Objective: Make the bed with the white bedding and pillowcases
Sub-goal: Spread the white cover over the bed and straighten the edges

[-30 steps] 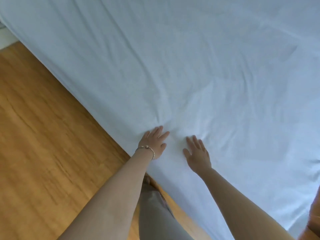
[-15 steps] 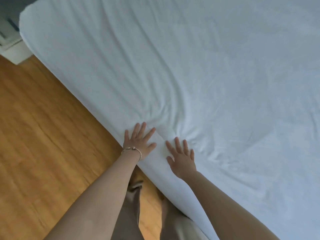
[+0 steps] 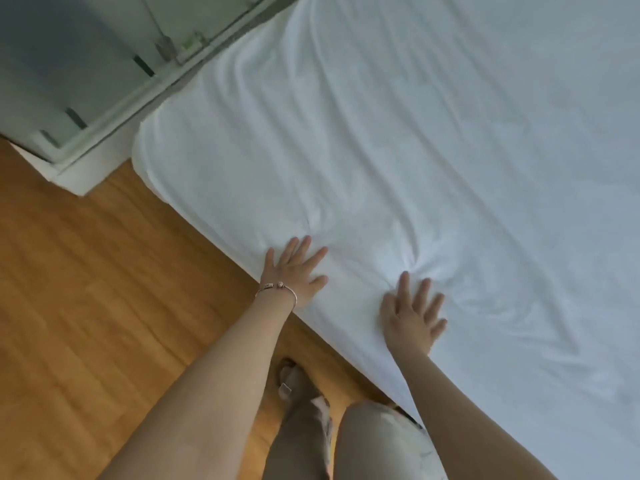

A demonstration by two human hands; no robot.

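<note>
Wooden floor [image 3: 86, 306], white sheet [image 3: 415, 150], left hand [image 3: 294, 271], right hand [image 3: 412, 315] flat

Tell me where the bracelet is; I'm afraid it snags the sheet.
In the head view, the bracelet circles the left wrist, over the white sheet's floor-side edge.

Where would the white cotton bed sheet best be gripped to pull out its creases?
Probably at the side edge of the white cotton bed sheet over the wooden floor, coming from the floor side. The ridges bunch ahead of the flat left hand and right hand, so a pinch there could draw them taut.
</note>
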